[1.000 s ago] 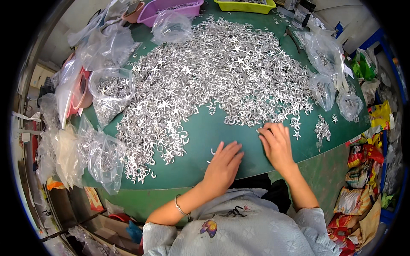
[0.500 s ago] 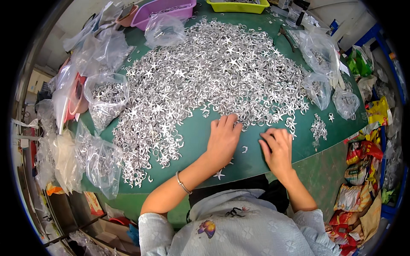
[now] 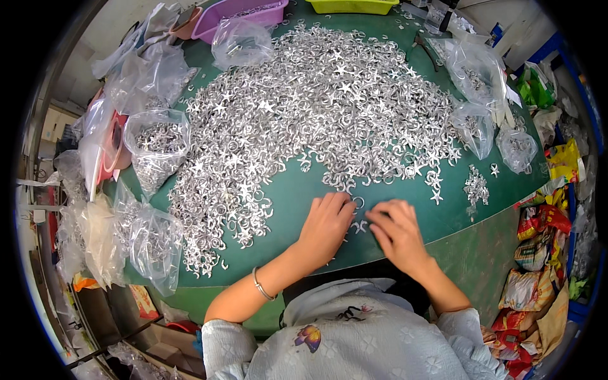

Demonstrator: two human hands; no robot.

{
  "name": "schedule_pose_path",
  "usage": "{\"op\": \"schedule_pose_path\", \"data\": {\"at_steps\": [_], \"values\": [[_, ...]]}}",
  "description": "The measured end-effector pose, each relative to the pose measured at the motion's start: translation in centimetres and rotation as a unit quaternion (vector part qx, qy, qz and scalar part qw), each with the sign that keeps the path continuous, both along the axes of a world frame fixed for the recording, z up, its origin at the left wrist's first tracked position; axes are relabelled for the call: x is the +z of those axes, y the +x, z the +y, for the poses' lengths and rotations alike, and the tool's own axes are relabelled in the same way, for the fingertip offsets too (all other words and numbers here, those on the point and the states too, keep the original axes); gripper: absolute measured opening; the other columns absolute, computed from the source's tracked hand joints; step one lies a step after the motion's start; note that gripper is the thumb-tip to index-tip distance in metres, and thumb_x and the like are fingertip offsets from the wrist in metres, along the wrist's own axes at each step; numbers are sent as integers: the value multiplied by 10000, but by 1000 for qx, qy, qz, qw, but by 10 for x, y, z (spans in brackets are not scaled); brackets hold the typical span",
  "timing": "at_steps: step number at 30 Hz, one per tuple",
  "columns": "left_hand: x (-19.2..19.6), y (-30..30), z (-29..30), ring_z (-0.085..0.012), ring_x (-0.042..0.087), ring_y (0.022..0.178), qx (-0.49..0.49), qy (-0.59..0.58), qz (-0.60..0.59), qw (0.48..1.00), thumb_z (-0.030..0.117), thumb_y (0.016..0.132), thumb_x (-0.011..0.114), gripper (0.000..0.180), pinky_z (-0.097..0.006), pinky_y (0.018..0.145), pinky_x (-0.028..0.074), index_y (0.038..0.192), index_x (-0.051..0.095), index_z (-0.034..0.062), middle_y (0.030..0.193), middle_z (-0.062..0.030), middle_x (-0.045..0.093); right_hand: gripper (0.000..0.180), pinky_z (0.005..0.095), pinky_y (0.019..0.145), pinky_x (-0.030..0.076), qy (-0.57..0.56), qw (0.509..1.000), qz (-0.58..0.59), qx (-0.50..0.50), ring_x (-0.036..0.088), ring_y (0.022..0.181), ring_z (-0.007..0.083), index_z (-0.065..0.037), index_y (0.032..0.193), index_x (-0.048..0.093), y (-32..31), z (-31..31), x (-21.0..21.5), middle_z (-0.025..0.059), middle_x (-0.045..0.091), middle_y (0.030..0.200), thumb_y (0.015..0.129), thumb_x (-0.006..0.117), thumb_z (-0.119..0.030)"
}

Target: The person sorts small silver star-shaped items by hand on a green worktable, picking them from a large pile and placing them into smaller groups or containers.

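Note:
A wide heap of small silver metal pieces (image 3: 304, 107), with stars and open rings among them, spreads over the green tabletop (image 3: 285, 206). My left hand (image 3: 326, 223) rests just in front of the heap, its fingers curled down; what lies under the fingertips is hidden. Opposite it is my right hand (image 3: 398, 233), slightly blurred, thumb apart from the bent fingers and no piece visible in it. A silver ring (image 3: 359, 202) and a silver star (image 3: 360, 226) lie on the table between my hands. Another small piece shows partly beside the left palm.
Clear bags of silver pieces stand at the left, such as one bag (image 3: 156, 149), and at the right, such as another (image 3: 474, 130). A small separate pile (image 3: 475, 185) lies at right. A purple basin (image 3: 240, 18) and a yellow-green basin (image 3: 353, 6) stand at the back.
My left hand has drawn back from the heap's edge toward me. My right hand has moved left and nearer to it. A ring and a star now show between them.

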State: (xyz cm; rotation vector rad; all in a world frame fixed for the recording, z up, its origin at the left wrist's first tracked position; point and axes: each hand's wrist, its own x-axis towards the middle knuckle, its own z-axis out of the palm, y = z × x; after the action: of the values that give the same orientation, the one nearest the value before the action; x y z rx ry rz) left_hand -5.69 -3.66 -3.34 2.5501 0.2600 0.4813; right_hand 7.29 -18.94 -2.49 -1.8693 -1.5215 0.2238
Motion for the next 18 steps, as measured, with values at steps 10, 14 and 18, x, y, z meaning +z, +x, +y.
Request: {"op": "schedule_pose_path", "data": {"at_steps": [10,14,18], "values": [[8,-11,4,-291,527,998,34,-16,-18,999,-37,789,609,303,-379,809,393,1085,614,26,1125,-108,556,169,475,966,324,28,958,-222,-182,463,1206,353,-78,945,684,60,29,-6,115,554,1235,777,688,-81],[0,15,21,-293,501,1071,61,63,5,996,0,789,639,313,-407,839,391,1098,627,45,1191,-111,535,173,480,971,326,52,984,-153,-69,478,1190,331,-87,924,686,41,42,2,112,559,1215,751,695,-72],[5,17,29,-297,498,1080,52,63,9,997,35,785,665,332,-414,848,400,1115,630,55,1195,-116,533,148,467,953,356,31,979,-187,-71,484,1176,326,-79,869,677,37,44,-3,107,561,1211,728,716,-100]]}}
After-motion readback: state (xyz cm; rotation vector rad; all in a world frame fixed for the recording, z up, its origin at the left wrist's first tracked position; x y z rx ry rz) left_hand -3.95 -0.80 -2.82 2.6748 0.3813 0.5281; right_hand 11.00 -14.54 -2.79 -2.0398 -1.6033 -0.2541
